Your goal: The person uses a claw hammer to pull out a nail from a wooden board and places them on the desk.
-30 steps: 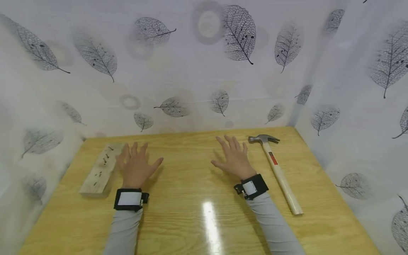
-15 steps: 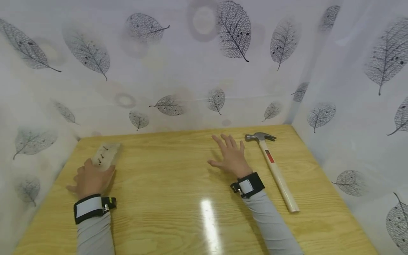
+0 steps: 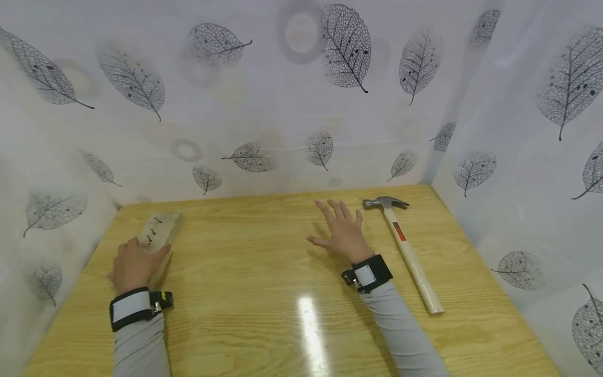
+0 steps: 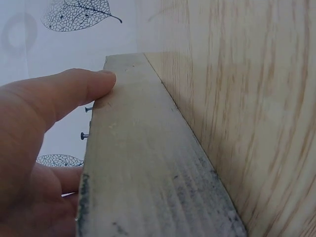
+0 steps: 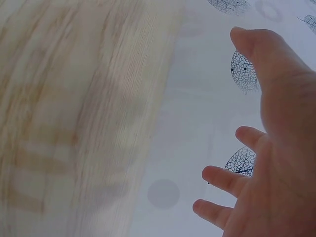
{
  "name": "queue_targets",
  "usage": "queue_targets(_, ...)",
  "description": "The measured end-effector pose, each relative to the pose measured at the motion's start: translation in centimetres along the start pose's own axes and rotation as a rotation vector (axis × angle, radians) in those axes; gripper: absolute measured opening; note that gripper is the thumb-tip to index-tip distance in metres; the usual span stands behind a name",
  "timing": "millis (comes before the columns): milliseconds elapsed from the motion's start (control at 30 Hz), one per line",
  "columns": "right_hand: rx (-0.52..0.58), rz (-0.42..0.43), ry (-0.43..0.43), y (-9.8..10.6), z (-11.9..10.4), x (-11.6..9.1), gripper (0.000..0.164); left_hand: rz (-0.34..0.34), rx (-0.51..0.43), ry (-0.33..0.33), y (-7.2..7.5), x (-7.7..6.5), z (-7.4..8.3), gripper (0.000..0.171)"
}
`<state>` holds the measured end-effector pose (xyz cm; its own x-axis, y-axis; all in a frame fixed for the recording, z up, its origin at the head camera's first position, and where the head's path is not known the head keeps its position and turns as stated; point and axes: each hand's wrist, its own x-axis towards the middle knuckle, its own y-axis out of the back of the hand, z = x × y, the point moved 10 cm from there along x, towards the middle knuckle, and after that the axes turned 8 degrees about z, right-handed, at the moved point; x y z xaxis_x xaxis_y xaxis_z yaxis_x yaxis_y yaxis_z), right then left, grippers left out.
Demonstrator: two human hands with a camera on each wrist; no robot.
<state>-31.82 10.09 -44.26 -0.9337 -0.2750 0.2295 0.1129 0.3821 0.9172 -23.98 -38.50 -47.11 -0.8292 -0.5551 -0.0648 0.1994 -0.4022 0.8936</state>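
On the left of the table, a pale wooden block (image 3: 166, 226) lies lengthwise, with several nails (image 3: 151, 232) sticking up from its top. My left hand (image 3: 135, 266) grips its near half from above, hiding that part. In the left wrist view, the thumb lies at the upper edge of the block's long side (image 4: 133, 148), and the other fingers reach toward the far side, partly hidden. My right hand (image 3: 345, 236) is held with its fingers spread and nothing in it. Just right of it lies a claw hammer (image 3: 411, 256) with a wooden handle, its head toward the back.
The wooden table (image 3: 254, 293) has a bright glare streak near its front middle. A white curtain (image 3: 278, 104) printed with dark leaves encloses the back and both sides.
My left hand has moved left from beside the wooden block onto it, and its fingers have closed around it. My right hand and the hammer stay in place.
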Motion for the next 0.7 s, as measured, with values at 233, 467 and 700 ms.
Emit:
queue_targets(233, 0.037, -0.026, -0.019, -0.2, -0.3, -0.1, 0.098, 0.003, 0.023, -0.044, 0.2, 0.3, -0.7, 0.108)
queue_targets(467, 0.107, -0.043, -0.014, -0.1, -0.6, -0.2, 0.095, -0.019, 0.018, -0.088, 0.4, -0.4, 0.3, 0.108)
queue_targets(700, 0.093, -0.051, -0.049, 0.2, 0.2, -0.3, 0.09, -0.087, 0.018, -0.178, -1.4, -1.3, 4.0, 0.107)
